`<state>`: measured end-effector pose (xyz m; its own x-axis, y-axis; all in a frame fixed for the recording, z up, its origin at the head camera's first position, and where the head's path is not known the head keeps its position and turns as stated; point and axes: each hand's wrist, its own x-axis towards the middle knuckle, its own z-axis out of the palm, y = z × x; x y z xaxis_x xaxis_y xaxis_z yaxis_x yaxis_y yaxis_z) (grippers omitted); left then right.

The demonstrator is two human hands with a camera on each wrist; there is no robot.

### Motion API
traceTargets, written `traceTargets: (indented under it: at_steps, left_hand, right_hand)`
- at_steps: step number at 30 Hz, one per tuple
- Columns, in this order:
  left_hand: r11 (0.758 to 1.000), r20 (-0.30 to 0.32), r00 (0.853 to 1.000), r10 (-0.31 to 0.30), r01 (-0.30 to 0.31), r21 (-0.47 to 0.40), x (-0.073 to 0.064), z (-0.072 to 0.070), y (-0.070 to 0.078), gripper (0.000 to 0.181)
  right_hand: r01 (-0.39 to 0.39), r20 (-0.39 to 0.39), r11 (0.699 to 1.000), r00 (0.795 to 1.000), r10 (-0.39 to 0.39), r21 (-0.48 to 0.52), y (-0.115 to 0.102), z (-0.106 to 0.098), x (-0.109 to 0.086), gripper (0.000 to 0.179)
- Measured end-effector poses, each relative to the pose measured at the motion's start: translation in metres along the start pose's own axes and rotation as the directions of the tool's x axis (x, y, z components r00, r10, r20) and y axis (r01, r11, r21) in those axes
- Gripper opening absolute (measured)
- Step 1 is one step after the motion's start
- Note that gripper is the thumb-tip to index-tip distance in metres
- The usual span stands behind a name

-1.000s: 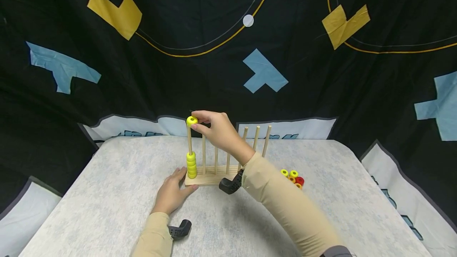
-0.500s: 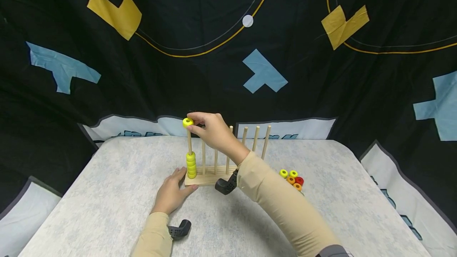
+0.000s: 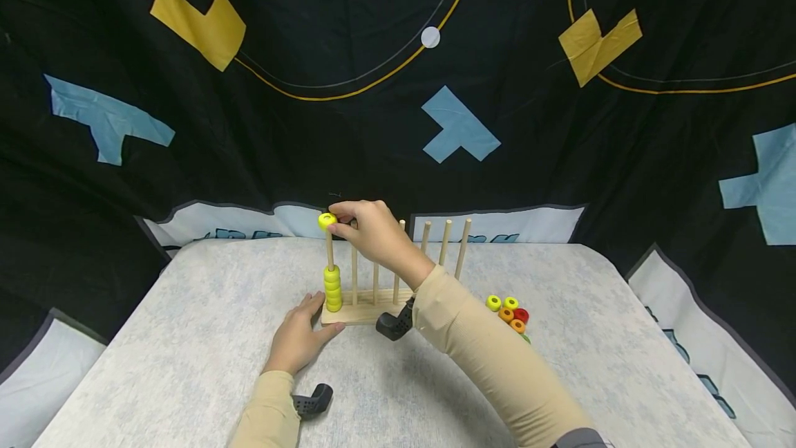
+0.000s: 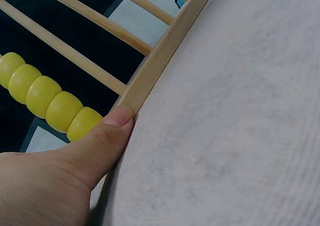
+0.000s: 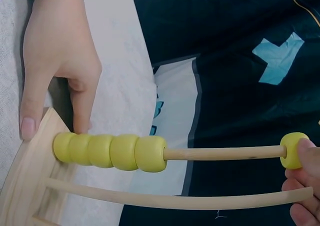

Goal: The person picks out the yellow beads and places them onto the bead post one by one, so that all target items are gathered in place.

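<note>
My right hand (image 3: 372,230) pinches a yellow bead (image 3: 326,220) between thumb and fingers at the top of the leftmost peg (image 3: 330,251). In the right wrist view the tip of that peg meets the bead (image 5: 292,151), whose far side is partly covered by fingers. Lower on the same peg sits a stack of several yellow beads (image 5: 111,151), touching one another. My left hand (image 3: 297,337) grips the left end of the wooden base (image 3: 361,314), thumb along the front edge and fingers at the side. The left wrist view shows the thumb (image 4: 100,138) against the base.
Several bare pegs (image 3: 463,247) stand to the right on the base. Loose beads lie right of the rack: yellow (image 3: 494,303), orange (image 3: 517,325), red (image 3: 521,314), and a green one (image 3: 526,338) partly behind the sleeve. A dark cloth (image 3: 348,144) hangs behind the table.
My right hand has moved slightly left and down, carrying the yellow bead from beside the peg's top onto its tip. The left hand and the stack stay put.
</note>
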<state>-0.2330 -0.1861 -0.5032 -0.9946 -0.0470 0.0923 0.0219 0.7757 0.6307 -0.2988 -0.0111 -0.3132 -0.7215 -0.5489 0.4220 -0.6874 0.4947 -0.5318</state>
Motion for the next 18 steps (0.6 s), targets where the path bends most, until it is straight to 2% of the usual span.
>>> traceTargets:
  at_steps: [11,18]
  left_hand:
    - [1.0,0.003,1.0,0.005,-0.005,-0.01,0.0003,-0.0007,0.0002,0.085]
    - [1.0,0.001,1.0,0.007,-0.007,0.0,0.0008,0.0004,-0.0007,0.084]
  right_hand:
    - [0.008,-0.006,1.0,1.0,-0.008,-0.024,0.0002,-0.0009,-0.0013,0.039]
    - [0.053,-0.012,0.995,0.998,-0.054,-0.079,0.0028,-0.001,-0.0027,0.034]
